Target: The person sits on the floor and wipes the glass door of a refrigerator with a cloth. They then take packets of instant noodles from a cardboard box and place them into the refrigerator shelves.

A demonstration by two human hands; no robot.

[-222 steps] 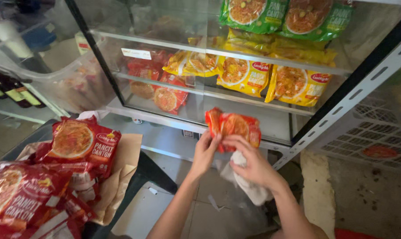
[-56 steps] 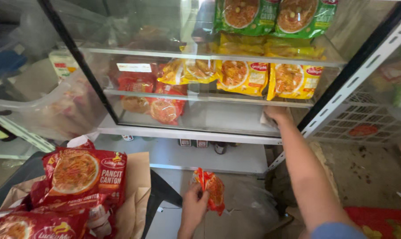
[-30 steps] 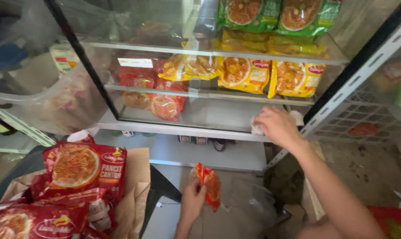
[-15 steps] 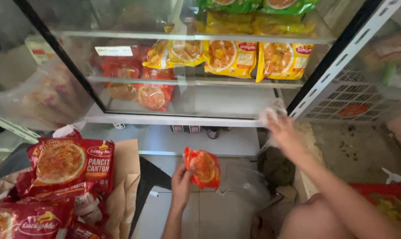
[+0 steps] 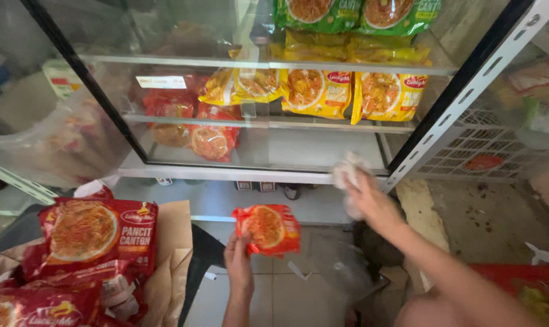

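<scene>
My left hand (image 5: 239, 261) holds a red noodle packet (image 5: 267, 228) by its lower left corner, low in front of the glass display case (image 5: 135, 145). My right hand (image 5: 371, 200) grips a crumpled white cloth (image 5: 346, 172) and presses it near the case's lower right corner, beside the black frame. Inside the case, red packets (image 5: 211, 138) lie on the lower shelf, yellow packets (image 5: 320, 91) stand on the middle shelf and green packets (image 5: 359, 12) sit on top.
A pile of red noodle packets (image 5: 96, 233) rests on brown paper (image 5: 174, 242) at lower left. A white perforated metal post (image 5: 468, 91) and a wire rack (image 5: 492, 151) stand to the right. Tiled floor (image 5: 274, 297) lies below.
My right hand has slid the cloth down from the middle shelf edge to the case's lower right corner. My left hand has raised the red packet slightly and turned its face towards me.
</scene>
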